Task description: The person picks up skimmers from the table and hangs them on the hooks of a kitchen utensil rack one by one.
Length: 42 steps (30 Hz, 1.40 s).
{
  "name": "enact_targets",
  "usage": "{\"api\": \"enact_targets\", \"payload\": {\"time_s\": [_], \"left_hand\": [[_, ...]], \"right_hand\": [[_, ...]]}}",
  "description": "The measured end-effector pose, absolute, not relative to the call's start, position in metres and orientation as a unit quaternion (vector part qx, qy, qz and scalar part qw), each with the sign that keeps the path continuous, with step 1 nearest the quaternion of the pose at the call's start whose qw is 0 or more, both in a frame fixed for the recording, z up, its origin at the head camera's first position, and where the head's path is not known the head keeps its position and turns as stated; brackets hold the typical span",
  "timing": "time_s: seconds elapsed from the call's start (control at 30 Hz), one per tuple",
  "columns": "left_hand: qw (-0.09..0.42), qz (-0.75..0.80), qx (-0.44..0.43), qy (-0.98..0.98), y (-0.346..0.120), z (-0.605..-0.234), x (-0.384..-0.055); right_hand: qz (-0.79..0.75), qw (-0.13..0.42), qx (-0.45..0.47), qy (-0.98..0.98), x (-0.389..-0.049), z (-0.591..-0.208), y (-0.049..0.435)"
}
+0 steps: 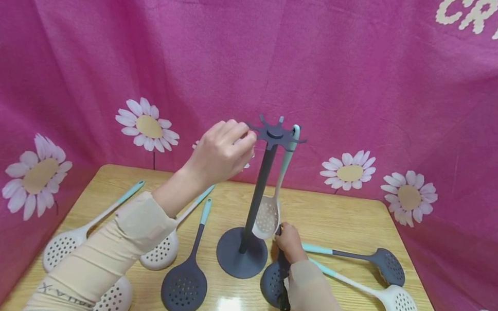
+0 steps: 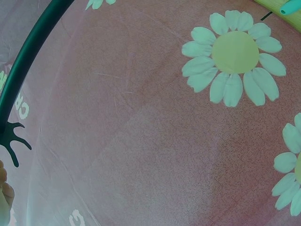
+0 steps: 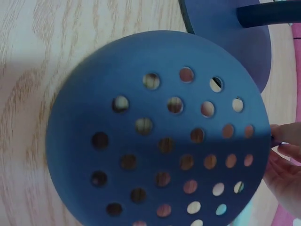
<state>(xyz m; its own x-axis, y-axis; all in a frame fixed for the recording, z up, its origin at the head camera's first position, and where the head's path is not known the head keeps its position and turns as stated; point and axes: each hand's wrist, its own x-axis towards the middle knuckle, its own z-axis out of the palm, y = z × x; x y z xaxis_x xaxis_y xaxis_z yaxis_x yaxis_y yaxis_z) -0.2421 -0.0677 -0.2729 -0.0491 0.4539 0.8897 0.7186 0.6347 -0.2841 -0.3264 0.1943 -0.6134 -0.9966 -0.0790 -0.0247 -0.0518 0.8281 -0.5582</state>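
The right hand [image 1: 290, 241] pinches a dark perforated skimmer [image 3: 157, 134], whose round head hangs at the near right of the utensil stand's round base [image 1: 235, 265]; I cannot make out its handle end, so how well the grip is balanced is hard to judge; if it is low on the shaft, the broad head could twist in the fingers, and a lift close to the post [image 1: 260, 193] could knock the base or the white skimmer [image 1: 267, 225] hanging from the right side of the hook rack [image 1: 279, 137]; a knock there might swing the white one off its hook. The left hand [image 1: 222, 147] is up at the rack's left side with its fingers curled, but whether they pinch a hook arm I cannot tell; if they do not, the stand probably has little to steady it, and more weight on its right could make it lean; if they do, a tug could drag or turn it. Two mint handles, of a dark skimmer [image 1: 375, 258] and a white skimmer [image 1: 383, 294] lying on the right of the table [image 1: 325, 214], end just beside the right hand; a careless sideways sweep could catch them and push both skimmers about.
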Motion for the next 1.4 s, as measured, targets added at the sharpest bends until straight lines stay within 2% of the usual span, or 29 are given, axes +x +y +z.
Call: {"api": "enact_targets", "payload": {"time_s": [0.1, 0.17, 0.2, 0.27, 0.4, 0.5, 0.57, 0.8, 0.93, 1.1, 1.17, 1.3, 1.33, 1.4], "left_hand": [[0.553, -0.120, -0.410, -0.715, -0.068, -0.274, -0.242], [0.553, -0.120, -0.410, -0.715, -0.068, -0.274, -0.241], [0.553, -0.120, -0.410, -0.715, -0.068, -0.273, -0.241], [0.553, -0.121, -0.410, -0.715, -0.068, -0.273, -0.241], [0.552, -0.124, -0.410, -0.716, -0.068, -0.273, -0.241], [0.553, -0.125, -0.410, -0.715, -0.068, -0.273, -0.241], [0.553, -0.125, -0.409, -0.715, -0.068, -0.274, -0.242], [0.554, -0.124, -0.410, -0.714, -0.068, -0.274, -0.242], [0.556, -0.124, -0.410, -0.712, -0.068, -0.274, -0.242], [0.558, -0.122, -0.410, -0.711, -0.068, -0.273, -0.242], [0.559, -0.122, -0.410, -0.710, -0.068, -0.273, -0.243], [0.560, -0.124, -0.410, -0.709, -0.068, -0.273, -0.243], [0.560, -0.124, -0.410, -0.709, -0.067, -0.273, -0.243], [0.559, -0.124, -0.411, -0.709, -0.067, -0.273, -0.243]], "right_hand": [[-0.274, 0.033, -0.036, 0.961, -0.323, -0.609, 0.191], [-0.265, 0.066, -0.018, 0.962, -0.312, -0.587, 0.184], [-0.264, 0.047, -0.031, 0.963, -0.317, -0.600, 0.188], [-0.262, 0.037, -0.034, 0.964, -0.338, -0.638, 0.198], [-0.265, 0.000, -0.038, 0.963, -0.417, -0.776, 0.238], [-0.265, -0.005, -0.026, 0.964, -0.437, -0.811, 0.248], [-0.254, -0.021, -0.029, 0.967, -0.423, -0.792, 0.241], [-0.317, 0.051, 0.019, 0.947, -0.308, -0.588, 0.186], [-0.351, 0.057, 0.055, 0.933, -0.284, -0.539, 0.170], [-0.390, 0.053, 0.050, 0.918, -0.282, -0.524, 0.175], [-0.393, 0.039, 0.027, 0.918, -0.306, -0.555, 0.193], [-0.392, 0.045, 0.001, 0.919, -0.337, -0.585, 0.221], [-0.402, 0.031, -0.009, 0.915, -0.344, -0.592, 0.229], [-0.406, 0.043, 0.007, 0.913, -0.330, -0.561, 0.226]]}}
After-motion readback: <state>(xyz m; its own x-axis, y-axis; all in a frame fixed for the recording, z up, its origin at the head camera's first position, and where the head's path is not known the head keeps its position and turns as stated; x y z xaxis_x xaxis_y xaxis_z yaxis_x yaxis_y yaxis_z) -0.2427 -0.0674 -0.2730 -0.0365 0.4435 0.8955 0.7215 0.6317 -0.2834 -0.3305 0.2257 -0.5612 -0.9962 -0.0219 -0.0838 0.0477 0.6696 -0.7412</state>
